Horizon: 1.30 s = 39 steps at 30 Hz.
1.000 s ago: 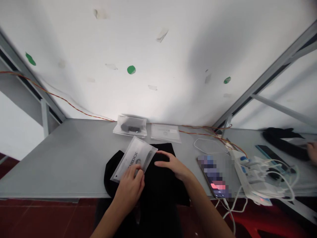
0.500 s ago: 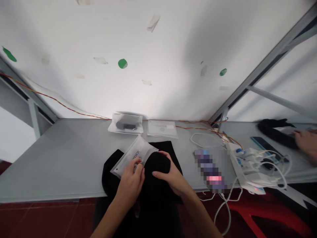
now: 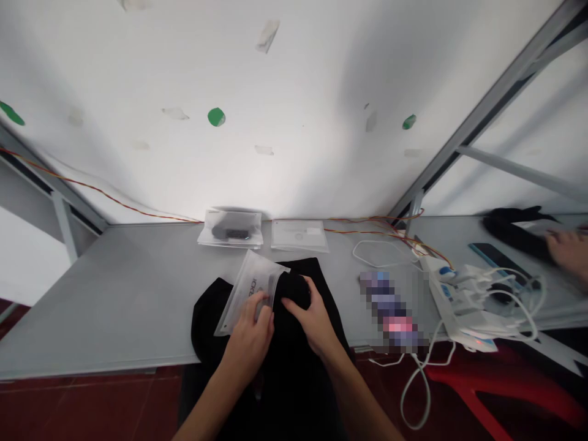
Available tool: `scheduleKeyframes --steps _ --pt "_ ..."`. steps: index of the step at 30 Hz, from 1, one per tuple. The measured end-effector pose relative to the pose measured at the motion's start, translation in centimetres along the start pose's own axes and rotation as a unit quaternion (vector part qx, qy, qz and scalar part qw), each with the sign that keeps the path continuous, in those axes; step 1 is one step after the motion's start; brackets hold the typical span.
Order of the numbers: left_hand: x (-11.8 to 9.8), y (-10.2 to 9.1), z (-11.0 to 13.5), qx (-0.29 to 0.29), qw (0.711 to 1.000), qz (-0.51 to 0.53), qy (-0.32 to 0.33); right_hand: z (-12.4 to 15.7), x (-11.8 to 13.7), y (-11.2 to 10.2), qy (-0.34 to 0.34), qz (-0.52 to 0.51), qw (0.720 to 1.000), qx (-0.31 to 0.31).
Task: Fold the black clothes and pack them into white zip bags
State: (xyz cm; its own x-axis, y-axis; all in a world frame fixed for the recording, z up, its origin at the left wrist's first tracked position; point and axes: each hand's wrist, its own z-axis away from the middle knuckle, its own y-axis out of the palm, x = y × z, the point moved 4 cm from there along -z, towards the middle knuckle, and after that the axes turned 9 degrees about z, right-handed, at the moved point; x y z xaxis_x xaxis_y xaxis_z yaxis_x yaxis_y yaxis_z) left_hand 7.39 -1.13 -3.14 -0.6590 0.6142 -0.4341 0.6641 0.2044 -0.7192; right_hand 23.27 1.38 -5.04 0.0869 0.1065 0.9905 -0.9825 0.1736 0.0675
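Observation:
My left hand [image 3: 252,327] is closed on a frosted plastic bag [image 3: 245,285] with dark lettering, its fingers bent at the bag's open edge. My right hand [image 3: 316,317] grips a folded black cloth [image 3: 293,291], thumb on the near side and fingers round the far side. The cloth's left end meets the mouth of the bag; how far it reaches inside is hidden by the bag's edge and my fingers. More black fabric [image 3: 209,315] lies under both hands, over the front edge of the grey table [image 3: 114,300].
Behind my hands lie a frosted bag with dark contents [image 3: 229,229] and a flat frosted bag [image 3: 301,237]. To the right are a blurred-out phone [image 3: 390,312], a power strip [image 3: 452,306] with white cables, and another phone [image 3: 503,263]. Another person's hand [image 3: 569,254] is at far right.
The bag has turned more upright, and its mouth has come against the folded black cloth. Less of the cloth shows, and my right hand has shifted slightly. The camera view has shifted a little.

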Motion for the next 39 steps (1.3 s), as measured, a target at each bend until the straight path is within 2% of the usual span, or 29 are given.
scheduleKeyframes --steps 4,7,9,12,15,17,19,22,25,27,29,32,35,37,39 --pt "-0.8 -0.2 0.1 -0.033 0.999 0.005 0.017 -0.4 0.0 0.6 0.069 -0.153 0.985 -0.043" --pt "-0.6 -0.1 -0.1 -0.015 0.999 0.027 -0.015 0.3 -0.1 1.0 0.053 -0.115 0.991 -0.05" --pt "0.0 0.1 -0.1 -0.011 0.998 0.057 -0.036 0.8 0.0 1.0 0.02 -0.041 0.999 -0.025" --pt "0.8 0.3 0.3 -0.038 0.993 0.103 -0.041 1.3 0.7 0.6 -0.013 0.024 0.999 0.038" --pt "1.2 0.2 0.6 -0.052 0.99 0.125 -0.036 1.5 1.5 0.4 0.01 0.013 0.993 0.115" --pt "1.0 -0.1 0.6 -0.042 0.991 0.124 -0.024 1.3 1.7 0.4 0.04 -0.037 0.989 0.141" --pt "0.6 -0.6 0.4 -0.027 0.993 0.116 -0.003 1.0 1.5 0.5 0.08 -0.107 0.983 0.127" --pt "0.1 -1.5 -0.1 -0.015 0.995 0.099 0.021 0.7 0.4 0.7 0.117 -0.171 0.976 0.066" --pt "0.0 -1.6 -0.6 0.012 0.996 0.081 0.021 0.5 0.1 0.8 0.04 -0.084 0.995 0.047" --pt "0.0 -1.3 -0.7 0.041 0.996 0.074 0.019 0.4 0.4 1.0 -0.024 0.015 0.996 0.08" --pt "-0.2 -1.0 -0.7 0.055 0.996 0.067 0.029 0.1 0.8 1.2 -0.049 0.055 0.991 0.108" --pt "-1.1 -0.8 -0.5 0.041 0.995 0.053 0.075 -0.4 0.8 1.4 0.009 -0.056 0.994 0.094" --pt "-1.8 -0.7 -0.4 0.032 0.991 0.035 0.126 -0.4 0.2 2.0 0.1 -0.204 0.973 0.037" --pt "-1.8 -0.7 -0.4 0.033 0.99 0.023 0.137 -0.1 -0.1 2.7 0.124 -0.243 0.962 0.021" --pt "-1.6 -0.6 -0.6 0.033 0.99 0.016 0.138 0.3 -0.3 3.5 0.137 -0.246 0.959 0.037"
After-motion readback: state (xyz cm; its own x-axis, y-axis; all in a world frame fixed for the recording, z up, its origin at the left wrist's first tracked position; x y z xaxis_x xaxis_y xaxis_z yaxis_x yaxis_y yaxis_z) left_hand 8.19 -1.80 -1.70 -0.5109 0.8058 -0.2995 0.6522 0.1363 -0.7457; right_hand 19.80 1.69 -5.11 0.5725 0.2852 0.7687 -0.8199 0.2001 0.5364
